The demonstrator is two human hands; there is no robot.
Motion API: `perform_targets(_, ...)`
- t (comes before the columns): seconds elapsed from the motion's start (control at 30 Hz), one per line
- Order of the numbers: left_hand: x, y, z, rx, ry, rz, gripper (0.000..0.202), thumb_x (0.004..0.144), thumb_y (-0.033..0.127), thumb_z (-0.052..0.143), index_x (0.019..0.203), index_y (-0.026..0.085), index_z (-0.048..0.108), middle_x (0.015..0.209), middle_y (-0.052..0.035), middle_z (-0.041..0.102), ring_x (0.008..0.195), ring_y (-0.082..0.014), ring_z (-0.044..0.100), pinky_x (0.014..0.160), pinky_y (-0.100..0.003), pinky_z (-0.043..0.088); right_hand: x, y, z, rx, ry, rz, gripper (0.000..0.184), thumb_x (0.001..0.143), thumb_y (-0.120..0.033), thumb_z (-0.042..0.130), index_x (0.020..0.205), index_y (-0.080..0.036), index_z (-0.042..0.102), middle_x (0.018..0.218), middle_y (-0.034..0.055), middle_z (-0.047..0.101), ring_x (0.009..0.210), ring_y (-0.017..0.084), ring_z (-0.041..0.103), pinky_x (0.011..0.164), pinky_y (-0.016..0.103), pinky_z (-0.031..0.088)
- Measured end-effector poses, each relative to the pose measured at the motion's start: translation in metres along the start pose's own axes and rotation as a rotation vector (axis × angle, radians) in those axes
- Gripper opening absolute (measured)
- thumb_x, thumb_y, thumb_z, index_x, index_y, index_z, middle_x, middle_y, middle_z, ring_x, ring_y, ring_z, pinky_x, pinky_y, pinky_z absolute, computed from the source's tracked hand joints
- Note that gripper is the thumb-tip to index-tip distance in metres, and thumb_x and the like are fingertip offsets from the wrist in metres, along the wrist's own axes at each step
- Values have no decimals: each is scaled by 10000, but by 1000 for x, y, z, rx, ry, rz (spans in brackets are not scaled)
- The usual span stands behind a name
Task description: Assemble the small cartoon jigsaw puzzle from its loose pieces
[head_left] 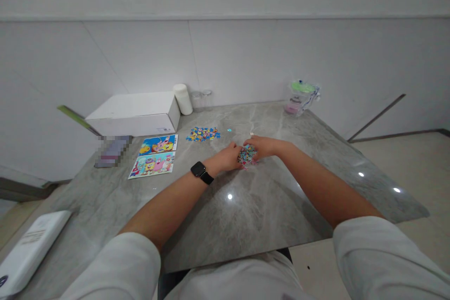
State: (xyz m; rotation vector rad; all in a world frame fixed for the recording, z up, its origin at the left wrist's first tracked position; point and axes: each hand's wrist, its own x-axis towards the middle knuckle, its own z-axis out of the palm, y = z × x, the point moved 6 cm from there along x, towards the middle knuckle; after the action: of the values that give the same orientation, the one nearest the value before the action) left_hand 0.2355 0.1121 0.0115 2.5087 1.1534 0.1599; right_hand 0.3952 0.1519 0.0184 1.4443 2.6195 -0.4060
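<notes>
Both of my hands meet at the middle of the grey marble table [246, 206], cupped around a heap of colourful puzzle pieces [247, 155]. My left hand [230, 157], with a black watch on its wrist, presses against the heap from the left with fingers curled. My right hand [262, 146] curls over the heap from the right and behind. A second, mostly blue pile of puzzle pieces [203, 134] lies farther back to the left, untouched. One stray blue piece [229, 130] sits beside that pile.
Two cartoon picture cards [156, 154] lie left of my hands. Behind them stand a white cardboard box [135, 113], a white cylinder [183, 99] and two clear jars [201, 100]. A clear bag with green and pink contents [301, 97] sits at the back right. A white booklet [28, 251] lies near left.
</notes>
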Motion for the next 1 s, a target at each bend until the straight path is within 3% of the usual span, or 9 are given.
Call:
perform_targets(0.1,-17,-5,-3,-41,118,13,575,840,269,797,1368,163,595,1347,-152,581,1159,-275,657,1071,-382,541,9,22,-17,-2,138,41,625,855,-321,829,1440,-216,638,1327,138,691,1118,250,696,993,330,519)
perform_targets(0.2,-30,-16,-3,-55,181,5,587,857,251,768,1402,176,563,1352,-147,568,1207,-289,633,1090,-415,536,26,51,-25,-67,239,171,431,953,-260,708,1372,-160,684,1278,163,725,1165,261,680,1032,346,497)
perform_targets(0.3,-32,-28,-1,-52,203,-20,554,879,233,727,1401,156,560,1347,-164,572,1217,-300,626,1100,-435,530,43,66,-16,-114,238,236,355,982,-213,639,1320,-140,722,1292,180,727,1211,264,663,1060,343,479)
perform_targets(0.43,-19,-35,2,-81,211,-27,466,873,102,613,1338,135,591,1296,-156,608,1184,-265,630,1087,-399,526,47,70,-2,-114,211,225,291,971,-189,624,1218,-154,773,1235,162,746,1134,245,686,1009,317,492)
perform_targets(0.7,27,-13,2,-376,175,125,404,843,136,635,1247,168,633,1125,-72,665,931,-178,634,872,-319,556,-8,50,9,-54,163,88,235,920,-147,642,1098,-184,791,1086,98,772,1006,219,689,912,288,487)
perform_targets(0.87,47,-41,-17,-607,262,-30,421,861,124,601,1276,179,645,1115,-54,665,832,-128,619,763,-262,537,-39,43,13,40,269,87,303,919,-101,578,1137,-182,773,1086,89,772,969,203,692,906,291,498)
perform_targets(1.0,59,-69,-35,-424,388,-174,424,880,104,575,1291,167,653,1117,-73,682,913,-165,643,857,-312,560,-46,42,19,85,360,103,290,941,-118,565,1147,-172,762,1109,95,759,1005,209,692,933,304,511)
